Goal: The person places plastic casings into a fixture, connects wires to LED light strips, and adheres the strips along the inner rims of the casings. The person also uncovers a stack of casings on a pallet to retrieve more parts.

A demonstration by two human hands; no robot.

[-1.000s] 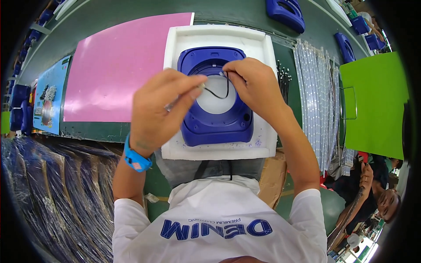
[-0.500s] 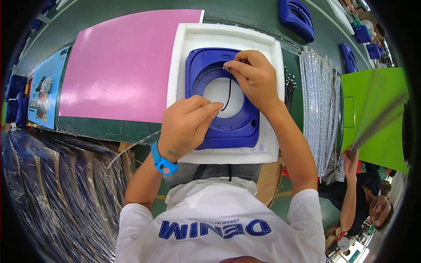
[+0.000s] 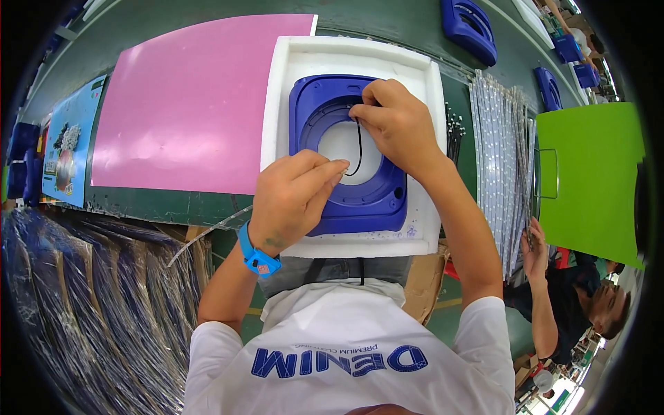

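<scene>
A blue plastic housing [image 3: 363, 223] with a round opening lies in a white foam tray [image 3: 274, 111] in front of me. Across the opening curves a thin black wire [image 3: 360, 149]. My left hand [image 3: 287, 197] pinches the wire's lower end between thumb and forefinger, with a small pale tip showing there. At the upper right of the opening, my right hand [image 3: 402, 128] has its fingers closed on the wire's upper end, against the inner ring. A clear narrow strip [image 3: 207, 234] trails out beside my left wrist; whether it joins what I hold is hidden.
A pink sheet [image 3: 187, 104] lies left of the tray. Bundled light strips [image 3: 494, 173] and black wires [image 3: 455, 142] lie to the right, beside a green panel [image 3: 588, 183]. Film-wrapped bundles [image 3: 97, 297] fill the lower left. A co-worker's hand [image 3: 535, 256] touches the strips' near end.
My right hand has shifted slightly left with the wire; my left hand barely moves. The co-worker's hand, which was swinging a blurred bundle over the green panel, is now down by the strips.
</scene>
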